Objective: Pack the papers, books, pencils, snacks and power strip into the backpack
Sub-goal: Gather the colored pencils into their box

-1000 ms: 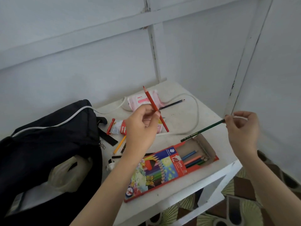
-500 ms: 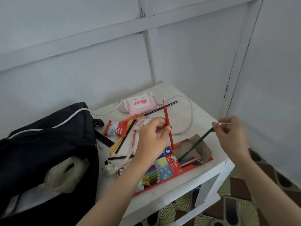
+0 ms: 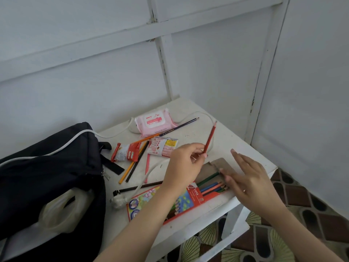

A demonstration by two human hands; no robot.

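— Black fabric backpack (image 3: 47, 167) slumped at the left end of the white painted table (image 3: 236, 148), gaping open. Red cardboard coloured-pencil box (image 3: 192, 195) lying flat near the front edge, flap open toward the far right. Worth worrying about anything here?

— Yep, mostly that box. Sitting just beside the table edge, so one clumsy shove from the right hand (image 3: 249, 180) and off to the floor, pencils everywhere. Fingers there spread flat, gripping nothing, blurred, hovering at the box mouth by the dark green pencil (image 3: 207, 179). Can't tell whether actually touching it.

— And the left hand (image 3: 183, 165)?

— Pinched shut on the bright red pencil (image 3: 210, 137), fingertips only, right at the bottom end. Pretty loose-looking hold, so easy to fumble onto the white cable (image 3: 151, 173) or roll away.

— Which way pointing?

— Held above the table beyond the box, long axis tilted up and away to the right, what looks like the sharpened end uppermost, toward the far corner. Needs swinging round to line up with the box. Green one already slanted along the box, half in, blunt end sticking out toward the flap. Could jam against the others if pushed crooked.
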